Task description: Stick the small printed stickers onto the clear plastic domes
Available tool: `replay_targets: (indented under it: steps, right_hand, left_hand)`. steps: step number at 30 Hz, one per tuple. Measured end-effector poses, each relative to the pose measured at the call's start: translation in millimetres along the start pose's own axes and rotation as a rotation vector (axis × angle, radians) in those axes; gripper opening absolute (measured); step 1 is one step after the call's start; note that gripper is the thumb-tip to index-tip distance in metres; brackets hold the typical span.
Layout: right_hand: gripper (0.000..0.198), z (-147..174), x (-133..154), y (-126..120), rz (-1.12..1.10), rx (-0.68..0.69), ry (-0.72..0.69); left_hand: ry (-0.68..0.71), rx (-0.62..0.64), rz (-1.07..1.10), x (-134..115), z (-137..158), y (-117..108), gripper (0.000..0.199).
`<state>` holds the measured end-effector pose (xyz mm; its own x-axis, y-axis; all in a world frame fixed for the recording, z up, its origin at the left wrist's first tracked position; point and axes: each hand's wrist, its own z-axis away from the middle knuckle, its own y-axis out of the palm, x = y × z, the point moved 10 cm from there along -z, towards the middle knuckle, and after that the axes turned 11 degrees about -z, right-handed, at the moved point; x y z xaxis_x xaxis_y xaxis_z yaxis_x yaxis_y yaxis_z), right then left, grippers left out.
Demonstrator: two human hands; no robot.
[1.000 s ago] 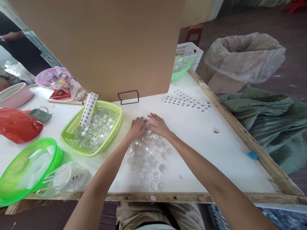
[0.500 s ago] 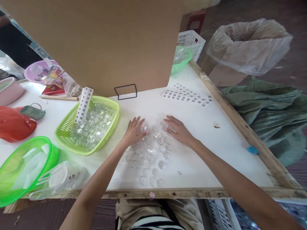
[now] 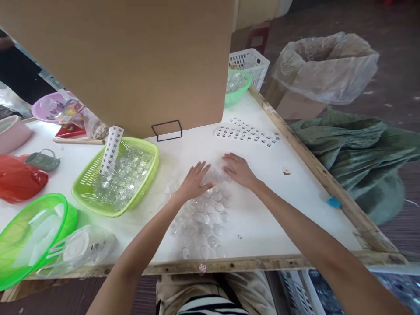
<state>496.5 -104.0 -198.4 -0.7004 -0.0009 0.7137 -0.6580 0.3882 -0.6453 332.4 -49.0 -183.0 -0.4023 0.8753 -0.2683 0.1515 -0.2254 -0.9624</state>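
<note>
Many clear round glass-like pieces [image 3: 204,218] lie spread over the white tabletop in front of me. My left hand [image 3: 194,181] rests at the upper left of this spread, fingers stretched apart and palm down, over some of the pieces. Opposite it, my right hand [image 3: 240,169] lies flat at the upper right edge, its fingers pointing left toward the other hand. Neither hand has closed on anything. Pieces under the palms are partly hidden. A yellow-green basket [image 3: 151,175] to the left holds more such clear pieces and a printed paper strip [image 3: 111,151].
A tall cardboard sheet [image 3: 157,65] stands at the back, with a black wire stand [image 3: 167,131] before it. Printed stickers [image 3: 246,132] lie back right. A green bowl [image 3: 69,218] and a plastic cup [image 3: 78,246] sit at left. A wooden rim [image 3: 302,153] edges the table.
My left hand has moved right, closer to my right hand, over the pieces. My right hand stays near the upper right edge. The whole view has shifted slightly.
</note>
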Motion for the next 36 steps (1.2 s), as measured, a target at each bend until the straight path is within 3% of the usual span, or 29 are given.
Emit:
replay_targets:
  steps: [4,8,13,16,19,24,26,31,36]
  right_hand:
    - [0.037,21,18,14,-0.079,0.098,-0.105]
    - [0.037,67,27,5,-0.145,0.119,-0.091]
    - [0.033,90,10,-17,-0.331,0.049,0.100]
    - [0.031,90,-12,-29,-0.427,-0.057,0.242]
    - [0.029,89,-24,-37,-0.443,-0.120,0.289]
    - [0.022,95,-21,-55,-0.387,-0.155,0.216]
    - [0.022,99,-20,-61,-0.355,-0.143,0.197]
    - [0.025,106,-21,-68,-0.194,-0.083,0.156]
    - [0.026,106,-20,-79,0.017,-0.139,0.076]
  left_hand:
    - [0.027,0.017,0.021,-8,-17,10,0.054]
    - [0.042,0.006,0.050,-16,5,5,0.035]
    - [0.025,0.032,0.063,-27,27,-4,0.029]
    - [0.029,0.012,0.038,-41,20,-6,0.036]
    - [0.077,0.011,-0.020,-63,1,-1,0.042]
    - [0.166,0.119,-0.040,-88,-28,22,0.028]
    - [0.156,0.127,-0.017,-87,-31,25,0.022]
    - [0.069,0.103,0.092,-78,-30,23,0.030]
    - [0.015,0.154,0.236,-74,-41,32,0.033]
